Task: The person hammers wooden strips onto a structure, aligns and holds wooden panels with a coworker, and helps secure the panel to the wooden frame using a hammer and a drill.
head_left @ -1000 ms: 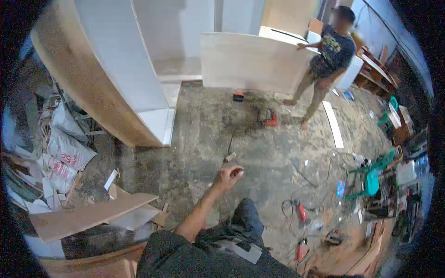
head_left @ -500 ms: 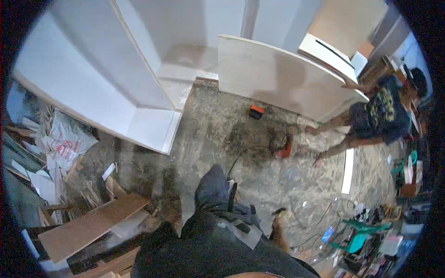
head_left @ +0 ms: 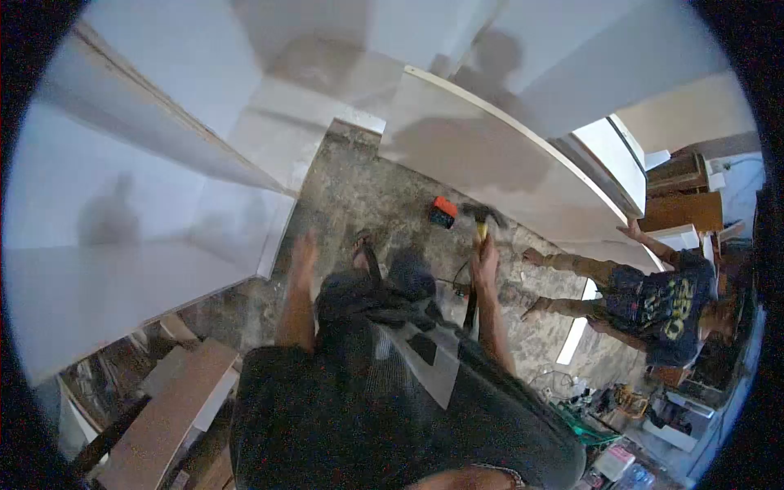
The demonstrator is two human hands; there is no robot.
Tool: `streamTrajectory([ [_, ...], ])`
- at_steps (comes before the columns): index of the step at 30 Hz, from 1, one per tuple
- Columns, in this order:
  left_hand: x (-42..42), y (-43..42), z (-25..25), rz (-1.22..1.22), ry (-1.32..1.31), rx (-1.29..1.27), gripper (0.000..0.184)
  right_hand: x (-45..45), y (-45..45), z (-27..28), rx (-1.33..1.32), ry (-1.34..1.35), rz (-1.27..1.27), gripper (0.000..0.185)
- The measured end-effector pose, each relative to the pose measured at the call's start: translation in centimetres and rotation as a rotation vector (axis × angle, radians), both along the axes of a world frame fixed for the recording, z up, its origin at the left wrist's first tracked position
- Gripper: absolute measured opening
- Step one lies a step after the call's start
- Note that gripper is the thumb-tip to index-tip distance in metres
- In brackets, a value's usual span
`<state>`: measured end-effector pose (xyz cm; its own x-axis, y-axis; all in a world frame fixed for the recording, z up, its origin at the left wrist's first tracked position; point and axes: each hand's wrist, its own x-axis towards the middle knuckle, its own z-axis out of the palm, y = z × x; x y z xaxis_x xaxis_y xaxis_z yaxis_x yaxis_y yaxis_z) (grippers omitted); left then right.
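Note:
My right hand [head_left: 485, 263] is wrapped around a hammer [head_left: 481, 219], its dark head pointing away from me and a yellow part showing above my fist. Smeared by motion, my left hand [head_left: 304, 251] hangs in front of me near the end of a white cabinet [head_left: 282, 233]; its finger position is unclear. Just left of the hammer head, an orange and black box [head_left: 443, 212] lies on the stained floor. Beyond it a long pale panel [head_left: 490, 155] stands on edge.
At the right, a co-worker [head_left: 665, 306] rests a hand on the panel's end. A white strip [head_left: 577, 327] lies by their feet. Wood offcuts [head_left: 171, 408] are piled at lower left. Tools and a green item [head_left: 584, 425] clutter the lower right.
My right hand has risen forward with the hammer, and my left hand has come into view. My view has shifted toward the cabinet and panel. The co-worker still touches the panel.

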<state>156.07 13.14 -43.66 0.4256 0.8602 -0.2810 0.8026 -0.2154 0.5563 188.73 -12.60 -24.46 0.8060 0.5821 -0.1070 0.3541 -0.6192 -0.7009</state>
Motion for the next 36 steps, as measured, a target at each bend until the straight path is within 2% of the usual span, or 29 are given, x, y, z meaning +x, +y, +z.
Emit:
streamTrajectory([
  [1, 6.0, 3.0, 1.9, 0.290, 0.013, -0.146, 0.042, 1.0, 3.2, 0.3, 0.095, -0.130, 0.053, 0.028],
  [2, 10.1, 5.5, 8.6, 0.157, -0.280, -0.201, 0.050, 2.3, 6.6, 0.6, 0.189, -0.265, 0.102, 0.026],
  [3, 14.1, 7.1, 10.8, 0.189, -0.498, -0.331, 0.051, 3.8, 9.2, 1.0, 0.198, -0.335, 0.174, 0.025],
  [4, 17.6, 10.6, 6.5, 0.020, -0.436, -0.007, 0.048, 5.1, 11.6, 1.6, 0.204, -0.404, 0.246, 0.024],
  [5, 20.5, 11.1, 8.1, 0.174, -0.648, -0.233, 0.045, 5.6, 14.4, 3.6, 0.188, -0.399, 0.253, 0.024],
  [6, 24.4, 11.5, 10.9, 0.334, -0.861, -0.448, 0.043, 5.9, 17.7, 6.1, 0.163, -0.277, 0.220, 0.023],
  [7, 27.5, 12.7, 12.0, 0.353, -0.929, -0.416, 0.042, 7.2, 20.6, 7.0, 0.140, -0.158, 0.189, 0.022],
  [8, 30.0, 13.6, 12.0, 0.380, -0.990, -0.388, 0.042, 9.0, 22.9, 6.2, 0.130, -0.154, 0.204, 0.022],
  [10, 35.4, 17.1, 5.9, 0.189, -1.096, -0.114, 0.043, 12.1, 26.3, 3.9, 0.199, -0.369, 0.312, 0.024],
  [12, 38.9, 18.5, 6.7, 0.350, -0.898, 0.017, 0.046, 14.6, 29.6, 3.4, 0.163, -0.393, 0.374, 0.024],
  [13, 40.0, 18.6, 6.2, 0.358, -0.876, -0.006, 0.046, 14.9, 30.2, 3.9, 0.131, -0.415, 0.396, 0.025],
  [14, 41.2, 19.0, 5.8, 0.383, -1.025, -0.126, 0.047, 15.3, 30.8, 4.6, -0.019, -0.310, 0.400, 0.028],
  [15, 42.5, 20.0, 6.0, 0.410, -1.186, -0.234, 0.048, 15.8, 31.5, 4.4, -0.032, -0.305, 0.406, 0.028],
  [16, 42.4, 19.9, 9.6, 0.436, -1.257, -0.342, 0.049, 16.3, 32.1, 4.1, -0.036, -0.306, 0.440, 0.024],
  [17, 42.6, 19.8, 10.0, 0.455, -1.246, -0.361, 0.049, 16.4, 31.8, 4.0, -0.043, -0.303, 0.477, 0.020],
  [19, 43.1, 20.2, 9.4, 0.481, -1.000, -0.520, 0.048, 17.0, 31.7, 3.7, -0.097, -0.262, 0.522, 0.024],
  [20, 43.6, 20.3, 7.3, 0.360, -1.008, -0.225, 0.051, 17.1, 32.0, 3.5, -0.128, -0.233, 0.555, 0.028],
  [24, 44.2, 20.8, 6.7, 0.361, -1.057, -0.411, 0.048, 16.6, 32.1, 3.0, -0.310, -0.203, 0.572, 0.023],
  [26, 44.1, 21.7, 5.3, 0.123, -1.017, -0.153, 0.043, 16.4, 32.4, 3.1, -0.339, -0.205, 0.551, 0.027],
  [27, 44.6, 21.8, 4.4, 0.135, -1.013, -0.165, 0.043, 16.1, 32.5, 3.2, -0.349, -0.202, 0.536, 0.029],
  [28, 45.3, 21.6, 3.7, 0.178, -1.046, -0.056, 0.042, 16.1, 32.7, 3.5, -0.363, -0.194, 0.538, 0.029],
  [29, 45.6, 21.1, 3.1, 0.218, -1.076, 0.053, 0.041, 16.2, 32.8, 3.9, -0.367, -0.185, 0.524, 0.029],
  [30, 44.9, 21.3, 6.0, 0.407, -1.158, -0.472, 0.040, 16.4, 33.2, 4.5, -0.366, -0.181, 0.510, 0.030],
  [31, 44.8, 21.5, 6.9, 0.412, -1.159, -0.476, 0.040, 16.3, 33.6, 5.3, -0.372, -0.182, 0.513, 0.030],
  [33, 44.9, 21.0, 7.4, 0.452, -1.363, -0.530, 0.038, 15.8, 33.7, 7.7, -0.172, -0.242, 0.450, 0.025],
  [34, 44.9, 20.7, 6.8, 0.464, -1.358, -0.541, 0.038, 15.2, 34.2, 9.1, -0.059, -0.250, 0.400, 0.021],
  [36, 45.4, 21.2, 5.2, 0.416, -1.157, -0.287, 0.040, 14.9, 34.7, 9.9, -0.007, -0.298, 0.423, 0.018],
])
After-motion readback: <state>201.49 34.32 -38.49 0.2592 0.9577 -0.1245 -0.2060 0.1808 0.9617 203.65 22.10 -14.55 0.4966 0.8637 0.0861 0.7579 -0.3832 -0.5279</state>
